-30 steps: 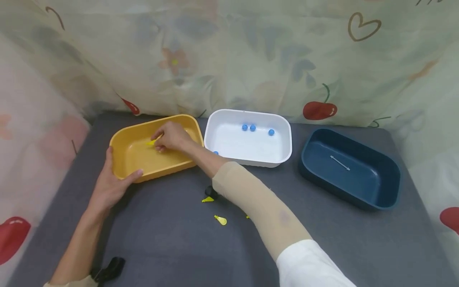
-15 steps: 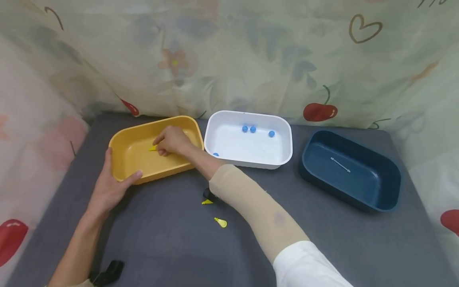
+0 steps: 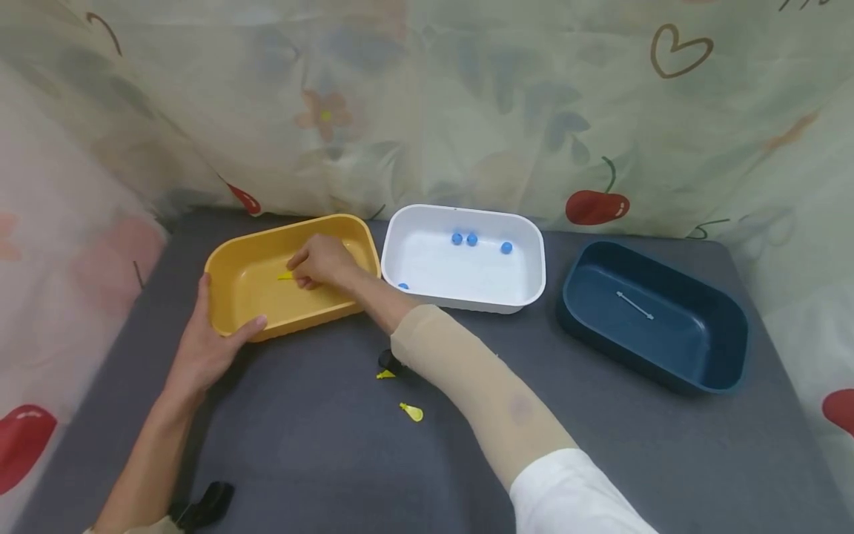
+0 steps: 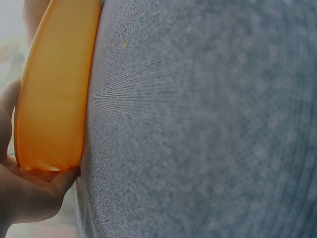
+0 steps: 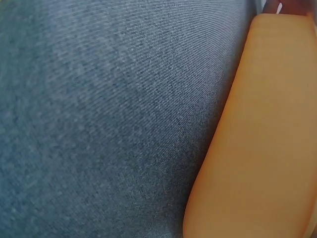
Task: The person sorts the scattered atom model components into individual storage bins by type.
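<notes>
Yellow piece (image 3: 285, 276) juts from pinching right fingers (image 3: 297, 259); left fingers (image 3: 203, 293) hold orange tray (image 3: 263, 305).

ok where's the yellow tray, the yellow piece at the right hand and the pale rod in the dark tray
Yellow tray (image 3: 262, 302), head view: bare patch of its floor
Yellow piece (image 3: 285, 276), head view: its uncovered end
Pale rod (image 3: 635, 305), head view: middle of its shaft

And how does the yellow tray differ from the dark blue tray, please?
The left hand grips the yellow tray; no hand touches the dark blue tray. Inside the yellow tray, the right hand pinches a yellow piece; the dark blue tray holds a pale rod. Both have rounded corners.
</notes>
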`<state>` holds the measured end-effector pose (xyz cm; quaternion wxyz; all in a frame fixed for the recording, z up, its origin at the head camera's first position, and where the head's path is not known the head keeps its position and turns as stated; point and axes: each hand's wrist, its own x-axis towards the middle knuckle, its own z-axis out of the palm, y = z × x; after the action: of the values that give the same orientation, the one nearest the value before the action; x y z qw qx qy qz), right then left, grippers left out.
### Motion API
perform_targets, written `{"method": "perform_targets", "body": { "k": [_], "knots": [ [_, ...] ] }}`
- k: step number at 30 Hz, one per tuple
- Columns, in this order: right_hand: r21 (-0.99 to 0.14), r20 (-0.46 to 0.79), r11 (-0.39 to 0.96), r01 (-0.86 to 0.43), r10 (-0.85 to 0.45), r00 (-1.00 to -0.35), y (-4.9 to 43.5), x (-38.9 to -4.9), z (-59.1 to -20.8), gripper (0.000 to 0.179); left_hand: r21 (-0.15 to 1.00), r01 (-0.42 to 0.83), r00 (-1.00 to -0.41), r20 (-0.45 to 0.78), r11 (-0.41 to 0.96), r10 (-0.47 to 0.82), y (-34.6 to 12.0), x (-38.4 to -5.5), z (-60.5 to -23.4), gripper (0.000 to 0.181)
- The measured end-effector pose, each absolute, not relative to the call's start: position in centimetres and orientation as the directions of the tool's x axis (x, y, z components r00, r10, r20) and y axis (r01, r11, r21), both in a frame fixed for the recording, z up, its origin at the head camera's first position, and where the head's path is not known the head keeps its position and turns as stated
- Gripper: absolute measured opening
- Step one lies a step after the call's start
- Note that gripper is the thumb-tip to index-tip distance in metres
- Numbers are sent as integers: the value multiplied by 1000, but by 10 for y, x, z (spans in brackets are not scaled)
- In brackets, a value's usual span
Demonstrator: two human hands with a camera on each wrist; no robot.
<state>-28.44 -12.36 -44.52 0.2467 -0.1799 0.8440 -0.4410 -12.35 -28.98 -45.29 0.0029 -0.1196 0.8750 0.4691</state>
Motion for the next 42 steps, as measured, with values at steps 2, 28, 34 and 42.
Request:
{"method": "perform_targets", "body": {
  "k": [2,28,34,42],
  "knots": [
    [-838,-249,537,-95,-532,-809,-122,-284,-445,19,820,-212,-971,-118,532,-206,-290,-123,-453,114],
    [-771,35,403,-493,-746,-664,-68,-260,-405,21,816,-215,-968,-104,536,-230,-290,-122,-454,113],
    [-774,38,391,-498,-757,-653,-39,-245,-399,21,813,-211,-968,-98,543,-230,-287,-123,-457,113],
    [-780,80,405,-477,-692,-717,5,-226,-394,22,819,-185,-972,-71,544,-224,-287,-124,-456,111]
  ]
}}
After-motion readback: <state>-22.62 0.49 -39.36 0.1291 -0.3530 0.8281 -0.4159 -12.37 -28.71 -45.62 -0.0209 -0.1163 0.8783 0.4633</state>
